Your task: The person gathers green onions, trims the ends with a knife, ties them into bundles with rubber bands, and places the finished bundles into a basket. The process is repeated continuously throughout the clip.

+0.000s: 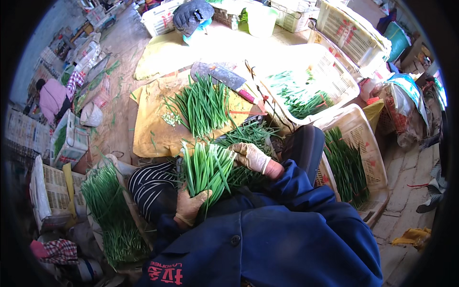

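Note:
A loose bunch of green Chinese chives [207,168] fans out in front of my lap, pale cut ends pointing away from me. My left hand [191,203], in a thin whitish glove, is closed around its lower, leafy part. Gloved likewise, my right hand [252,157] has its fingertips at the bunch's upper right edge; whether they pinch a stem is too small to tell. Ahead, another pile of chives [202,104] rests on a yellow cloth [150,122]. Behind that pile lies a cleaver [229,79] with a red handle. Loose chives [251,136] lie under and beside my right hand.
A plastic crate [337,77] with chives stands ahead right, another crate [373,172] with tied chives beside my right knee. At my left, a crate [134,211] is heaped with chives. A person in pink [53,98] is at the far left. Chive scraps litter the floor [114,71].

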Tool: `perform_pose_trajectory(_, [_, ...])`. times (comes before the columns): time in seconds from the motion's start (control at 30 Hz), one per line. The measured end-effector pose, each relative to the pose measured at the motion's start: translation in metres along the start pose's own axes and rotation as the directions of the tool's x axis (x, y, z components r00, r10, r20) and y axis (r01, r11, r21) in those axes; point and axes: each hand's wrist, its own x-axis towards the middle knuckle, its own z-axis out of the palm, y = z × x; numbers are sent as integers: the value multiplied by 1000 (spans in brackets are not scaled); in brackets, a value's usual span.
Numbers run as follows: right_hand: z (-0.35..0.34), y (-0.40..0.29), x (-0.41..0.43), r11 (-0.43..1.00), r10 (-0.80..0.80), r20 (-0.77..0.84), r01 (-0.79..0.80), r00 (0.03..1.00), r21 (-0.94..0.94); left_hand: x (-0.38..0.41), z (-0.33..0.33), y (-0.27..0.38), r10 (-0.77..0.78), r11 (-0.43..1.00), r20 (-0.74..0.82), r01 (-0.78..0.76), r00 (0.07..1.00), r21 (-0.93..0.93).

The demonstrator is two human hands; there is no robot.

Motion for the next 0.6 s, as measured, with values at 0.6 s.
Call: perform_pose_trajectory(0.6, [-8,-11,-5,915,-392,-211,355,895,-193,4,-2,-5,-116,983,114,131,987,-129])
